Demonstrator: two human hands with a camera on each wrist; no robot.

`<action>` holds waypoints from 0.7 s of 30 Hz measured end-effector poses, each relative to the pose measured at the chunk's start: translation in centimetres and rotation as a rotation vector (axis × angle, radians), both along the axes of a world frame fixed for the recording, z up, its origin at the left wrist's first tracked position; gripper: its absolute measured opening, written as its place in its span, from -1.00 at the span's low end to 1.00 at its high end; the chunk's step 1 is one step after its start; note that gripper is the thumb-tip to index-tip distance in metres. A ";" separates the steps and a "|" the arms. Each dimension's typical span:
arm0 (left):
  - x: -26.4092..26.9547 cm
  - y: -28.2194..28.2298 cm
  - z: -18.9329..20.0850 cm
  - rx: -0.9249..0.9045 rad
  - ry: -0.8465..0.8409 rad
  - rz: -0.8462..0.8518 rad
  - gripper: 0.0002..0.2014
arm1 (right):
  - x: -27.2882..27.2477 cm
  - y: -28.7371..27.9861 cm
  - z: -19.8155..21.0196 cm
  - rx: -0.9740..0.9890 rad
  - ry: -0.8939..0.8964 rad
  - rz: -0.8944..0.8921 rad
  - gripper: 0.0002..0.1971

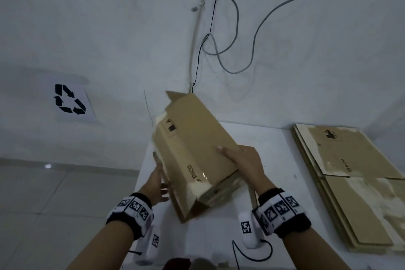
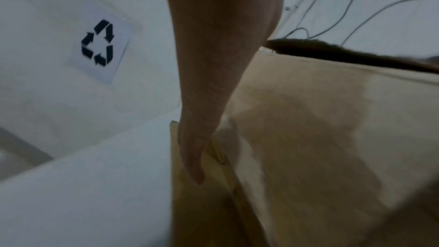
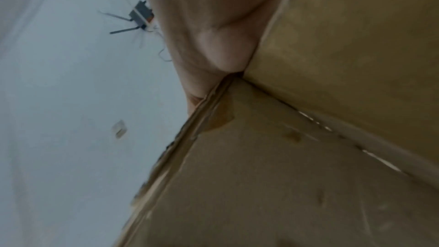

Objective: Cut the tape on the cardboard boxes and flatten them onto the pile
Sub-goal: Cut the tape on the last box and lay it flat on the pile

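A brown cardboard box [image 1: 192, 149] is held tilted in the air above the white table [image 1: 269, 138], its far end raised toward the wall. Its near end has loose flaps and a strip of clear tape. My left hand [image 1: 158, 178] lies against the box's left side with straight fingers [image 2: 194, 157] along a flap of the box [image 2: 308, 119]. My right hand [image 1: 243, 158] grips the box's right edge, which sits in the web of the hand [image 3: 209, 35], pressed into the box [image 3: 285, 176]. A pile of flattened boxes [image 1: 350, 182] lies on the table's right part.
A recycling sign [image 1: 69, 99] hangs on the white wall at left, seen too in the left wrist view [image 2: 97, 42]. Loose cables [image 1: 219, 39] run down the wall behind the box. The table's left edge drops to a tiled floor [image 1: 43, 193].
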State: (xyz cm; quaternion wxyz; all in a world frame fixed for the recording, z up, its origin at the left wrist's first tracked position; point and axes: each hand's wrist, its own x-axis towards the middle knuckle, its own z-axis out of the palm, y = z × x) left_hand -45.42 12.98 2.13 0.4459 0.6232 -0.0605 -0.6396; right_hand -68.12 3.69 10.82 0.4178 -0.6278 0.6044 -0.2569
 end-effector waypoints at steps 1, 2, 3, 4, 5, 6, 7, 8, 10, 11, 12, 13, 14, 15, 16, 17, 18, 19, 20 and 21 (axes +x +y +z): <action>-0.5 -0.2 0.7 -0.005 0.032 -0.015 -0.27 | -0.2 -0.3 -0.1 0.028 -0.070 -0.033 -0.32; -0.8 -0.5 1.1 -0.007 0.038 -0.034 -0.27 | -0.5 -0.6 -0.3 0.039 -0.110 -0.061 -0.38; -1.2 -0.7 1.4 -0.013 0.038 -0.055 -0.28 | -0.9 -0.9 -0.6 0.051 -0.123 -0.095 -0.39; -1.3 -0.9 1.6 -0.036 0.034 -0.078 -0.26 | -1.2 -1.2 -0.9 0.074 -0.141 -0.132 -0.35; -1.3 -1.0 1.9 -0.051 0.024 -0.093 -0.24 | -1.7 -1.5 -1.4 0.098 -0.158 -0.169 -0.29; -1.1 -1.2 1.8 -0.075 0.008 -0.086 -0.25 | -2.1 -1.6 -1.9 0.120 -0.173 -0.204 -0.24; -0.9 -1.5 1.6 -0.107 -0.026 -0.067 -0.29 | -2.6 -1.6 -2.3 0.143 -0.188 -0.237 -0.23; -0.6 -1.8 1.6 -0.158 -0.092 -0.032 -0.34 | -3.1 -1.7 -2.7 0.159 -0.199 -0.259 -0.23; 0.1 -2.0 2.6 -0.237 -0.292 0.103 -0.50 | -3.6 -1.5 -3.3 0.178 -0.209 -0.288 -0.25; 0.4 -1.9 3.5 -0.258 -0.388 0.197 -0.54 | -3.7 -1.4 -3.6 0.178 -0.209 -0.291 -0.27; 0.7 -1.8 4.5 -0.298 -0.421 0.287 -0.56 | -3.6 -1.4 -3.8 0.167 -0.212 -0.293 -0.27; 0.8 -1.7 5.8 -0.377 -0.396 0.353 -0.55 | -3.4 -1.3 -3.8 0.156 -0.212 -0.296 -0.26; 0.7 -1.8 7.1 -0.480 -0.373 0.357 -0.54 | -3.2 -1.2 -3.9 0.148 -0.220 -0.302 -0.21; 0.1 -1.8 8.5 -0.581 -0.381 0.298 -0.56 | -3.0 -1.3 -4.0 0.146 -0.225 -0.310 -0.16; -0.6 -2.1 9.5 -0.664 -0.444 0.185 -0.60 | -3.0 -1.3 -4.0 0.145 -0.225 -0.315 -0.15; -1.6 -2.4 10.1 -0.733 -0.523 0.053 -0.66 | -3.0 -1.4 -4.0 0.143 -0.229 -0.311 -0.21; -2.7 -2.9 10.2 -0.780 -0.598 -0.069 -0.72 | -3.1 -1.4 -3.9 0.140 -0.224 -0.305 -0.29; -3.8 -3.3 10.2 -0.815 -0.655 -0.155 -0.73 | -3.2 -1.4 -3.9 0.141 -0.210 -0.300 -0.35; -4.9 -3.8 9.9 -0.825 -0.731 -0.213 -0.67 | -3.2 -1.5 -3.8 0.142 -0.198 -0.294 -0.39; -5.9 -4.4 9.6 -0.809 -0.833 -0.268 -0.59 | -3.3 -1.5 -3.9 0.140 -0.188 -0.290 -0.42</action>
